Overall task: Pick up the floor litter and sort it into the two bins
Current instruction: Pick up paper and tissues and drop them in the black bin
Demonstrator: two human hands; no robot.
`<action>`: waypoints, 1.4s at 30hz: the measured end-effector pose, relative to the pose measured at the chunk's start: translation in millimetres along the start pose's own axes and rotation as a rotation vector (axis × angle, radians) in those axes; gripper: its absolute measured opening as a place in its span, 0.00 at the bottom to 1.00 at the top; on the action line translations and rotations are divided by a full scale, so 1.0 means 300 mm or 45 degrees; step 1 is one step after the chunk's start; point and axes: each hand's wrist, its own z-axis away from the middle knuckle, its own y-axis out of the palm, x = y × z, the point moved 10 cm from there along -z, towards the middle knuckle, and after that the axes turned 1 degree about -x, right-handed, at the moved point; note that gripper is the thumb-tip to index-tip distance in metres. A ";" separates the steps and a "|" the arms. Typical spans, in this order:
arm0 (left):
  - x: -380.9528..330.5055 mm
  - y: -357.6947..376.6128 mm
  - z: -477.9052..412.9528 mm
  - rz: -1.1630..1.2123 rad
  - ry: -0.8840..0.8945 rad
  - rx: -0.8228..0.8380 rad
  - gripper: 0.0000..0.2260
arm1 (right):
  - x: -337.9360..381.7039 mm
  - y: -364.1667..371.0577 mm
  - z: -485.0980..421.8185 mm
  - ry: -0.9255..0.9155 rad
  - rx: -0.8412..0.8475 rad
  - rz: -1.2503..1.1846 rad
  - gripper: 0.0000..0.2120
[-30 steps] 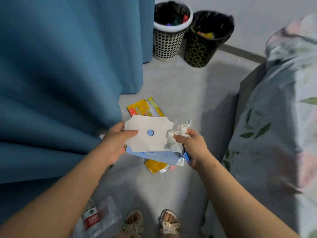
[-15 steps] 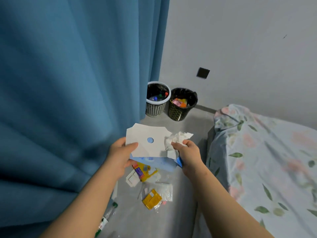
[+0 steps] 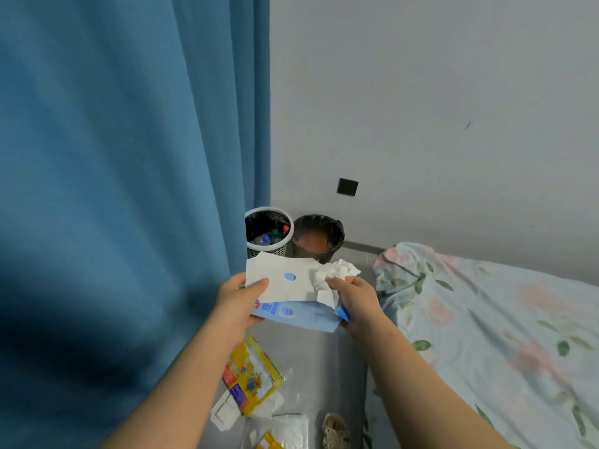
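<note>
1. litter, held: a white card (image 3: 278, 283) with a round hole lies flat on a pale blue packet (image 3: 301, 314); both are carried above the floor, short of the bins.
2. left hand (image 3: 241, 299): thumb on top of the card, fingers curled beneath the stack, clamped on its left edge; judged to keep the flat pieces level as one bundle.
3. right hand (image 3: 356, 299): fingers pinched on a crumpled tissue (image 3: 340, 273), pressing it against the stack's right edge, apparently so the loose tissue travels with the card.
4. white bin (image 3: 259, 210): mesh wall, dark liner, bottles with coloured caps inside; stands ahead against the curtain (image 3: 129, 189).
5. black bin (image 3: 337, 226): just beside the white bin, on its right; contents blurred, orange-brown.
6. floor (image 3: 324, 367) litter not yet collected: yellow wrapper (image 3: 251, 380) and clear plastic bag (image 3: 288, 429), below the forearms.
7. bed (image 3: 486, 319): floral cover, along the right.
8. judgement: since the white bin holds bottles, the paper bundle likely belongs in the black bin; not certain.
</note>
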 end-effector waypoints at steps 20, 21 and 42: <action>-0.161 0.484 -0.522 -0.012 -0.084 -0.173 0.06 | 0.355 -0.094 -0.662 0.162 0.102 0.196 0.04; -0.170 0.492 -0.554 -0.018 -0.090 -0.173 0.06 | 0.366 -0.084 -0.693 0.165 0.101 0.211 0.04; -0.269 0.586 -1.663 -0.582 -0.345 -0.109 0.05 | 0.462 0.264 -1.679 0.299 -0.027 0.673 0.11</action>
